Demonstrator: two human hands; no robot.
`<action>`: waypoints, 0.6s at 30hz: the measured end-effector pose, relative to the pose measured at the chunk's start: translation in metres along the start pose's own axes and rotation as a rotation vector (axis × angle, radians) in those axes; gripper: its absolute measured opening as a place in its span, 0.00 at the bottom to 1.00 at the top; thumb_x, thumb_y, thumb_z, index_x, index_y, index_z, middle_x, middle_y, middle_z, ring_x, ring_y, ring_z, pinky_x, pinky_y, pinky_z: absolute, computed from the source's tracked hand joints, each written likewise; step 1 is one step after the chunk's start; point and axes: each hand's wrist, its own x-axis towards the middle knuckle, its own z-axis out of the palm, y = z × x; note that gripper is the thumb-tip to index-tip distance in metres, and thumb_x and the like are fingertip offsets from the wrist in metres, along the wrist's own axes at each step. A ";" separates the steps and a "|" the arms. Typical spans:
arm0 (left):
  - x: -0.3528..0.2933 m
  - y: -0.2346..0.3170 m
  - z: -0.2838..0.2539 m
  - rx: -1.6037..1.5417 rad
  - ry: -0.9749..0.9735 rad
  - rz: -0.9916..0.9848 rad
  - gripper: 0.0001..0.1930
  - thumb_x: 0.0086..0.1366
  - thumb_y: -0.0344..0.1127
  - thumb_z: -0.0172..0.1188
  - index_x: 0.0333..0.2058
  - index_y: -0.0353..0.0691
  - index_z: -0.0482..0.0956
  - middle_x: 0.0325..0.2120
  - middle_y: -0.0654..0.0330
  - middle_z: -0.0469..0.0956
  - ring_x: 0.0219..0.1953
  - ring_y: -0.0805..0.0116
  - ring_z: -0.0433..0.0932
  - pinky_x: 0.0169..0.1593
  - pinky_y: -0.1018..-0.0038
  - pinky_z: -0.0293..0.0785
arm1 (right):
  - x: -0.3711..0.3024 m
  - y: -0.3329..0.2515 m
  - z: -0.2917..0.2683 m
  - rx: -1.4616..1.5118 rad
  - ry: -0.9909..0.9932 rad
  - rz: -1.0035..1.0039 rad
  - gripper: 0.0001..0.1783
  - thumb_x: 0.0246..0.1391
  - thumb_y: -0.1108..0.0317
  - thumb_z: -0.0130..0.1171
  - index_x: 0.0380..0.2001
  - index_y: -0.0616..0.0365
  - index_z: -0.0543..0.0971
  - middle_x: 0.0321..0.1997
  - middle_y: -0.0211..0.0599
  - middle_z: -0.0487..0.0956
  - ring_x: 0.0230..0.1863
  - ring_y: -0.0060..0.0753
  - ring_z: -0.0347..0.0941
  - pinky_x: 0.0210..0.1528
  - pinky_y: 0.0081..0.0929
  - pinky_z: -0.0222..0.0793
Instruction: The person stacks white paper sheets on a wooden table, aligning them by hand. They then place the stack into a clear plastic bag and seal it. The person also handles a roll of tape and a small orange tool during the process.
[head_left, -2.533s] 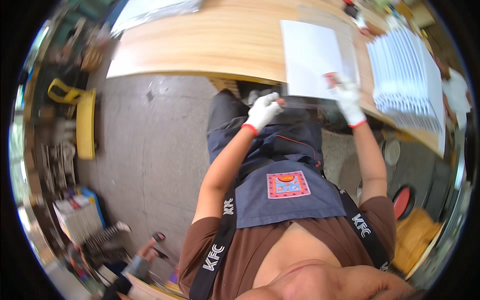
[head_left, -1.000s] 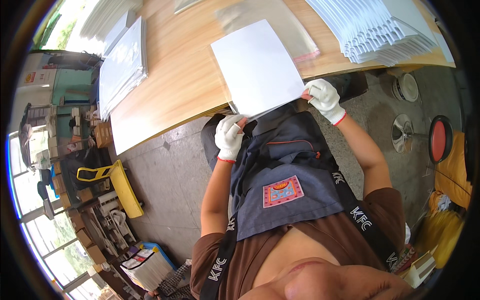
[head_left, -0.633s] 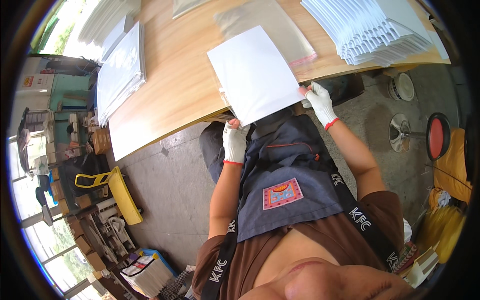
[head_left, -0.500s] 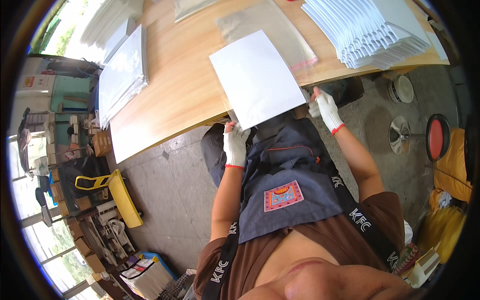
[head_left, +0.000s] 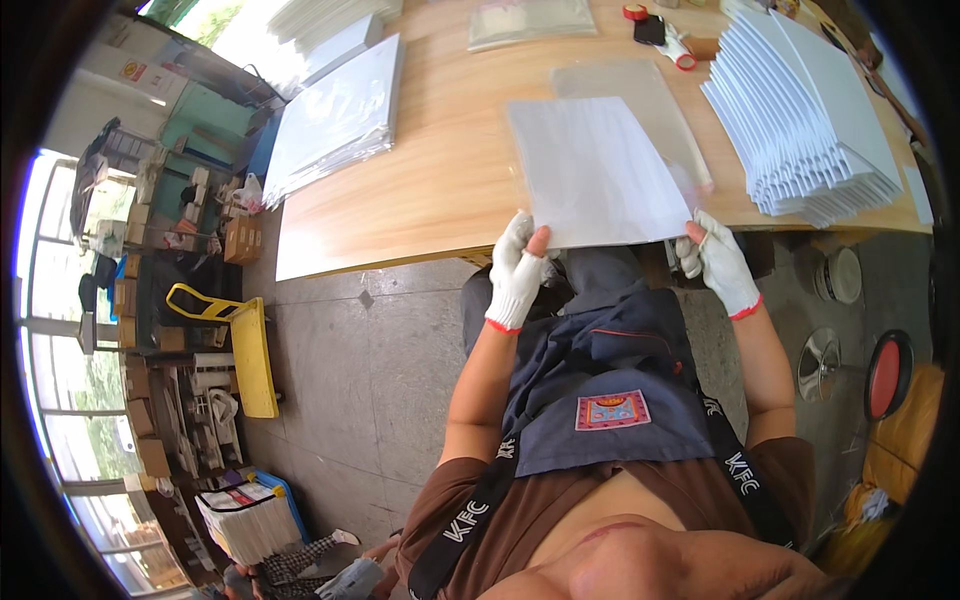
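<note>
A flat white sheet [head_left: 600, 170] lies at the table's near edge, over part of a stack of clear plastic sleeves [head_left: 640, 78]. Its near corners are pinched between thumb and fingers, one by my left hand [head_left: 514, 275], the other by my right hand [head_left: 722, 265]. Both hands wear white knit gloves with red cuffs, and the thumb tips are bare. Whether the sheet is a single one or sits inside a sleeve, I cannot tell. To the right stands a fanned pile of folded white sheets [head_left: 800, 130].
On the wooden table [head_left: 440, 200], a plastic-wrapped white stack [head_left: 340, 115] lies left and more clear sleeves [head_left: 530, 20] at the back. Tape rolls [head_left: 684, 61] and a dark phone-like object [head_left: 649, 30] sit beyond. A yellow trolley [head_left: 254, 358] and a red-topped stool [head_left: 886, 375] stand on the floor.
The white sheet has turned squarer to the table edge and moved further onto the table. My right hand now grips its near right corner. The whole view has also shifted.
</note>
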 end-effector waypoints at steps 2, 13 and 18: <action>-0.009 0.006 -0.017 -0.014 0.218 0.023 0.21 0.68 0.35 0.58 0.56 0.32 0.68 0.37 0.62 0.77 0.33 0.79 0.72 0.34 0.82 0.70 | 0.009 0.005 0.024 0.024 -0.067 -0.009 0.10 0.66 0.62 0.51 0.42 0.57 0.72 0.24 0.29 0.76 0.18 0.18 0.68 0.16 0.17 0.60; 0.026 -0.059 -0.200 1.706 0.315 0.070 0.28 0.65 0.46 0.55 0.62 0.43 0.66 0.57 0.50 0.70 0.57 0.57 0.69 0.60 0.61 0.64 | 0.088 0.099 0.184 -0.047 -0.268 0.554 0.16 0.66 0.56 0.46 0.39 0.61 0.70 0.27 0.44 0.78 0.16 0.28 0.69 0.17 0.28 0.67; 0.027 -0.078 -0.189 1.627 0.268 -0.138 0.29 0.66 0.58 0.50 0.64 0.60 0.63 0.68 0.50 0.53 0.69 0.47 0.52 0.68 0.48 0.44 | 0.055 0.087 0.143 -0.357 -0.489 0.396 0.18 0.66 0.57 0.47 0.43 0.62 0.74 0.31 0.42 0.80 0.22 0.27 0.74 0.25 0.26 0.73</action>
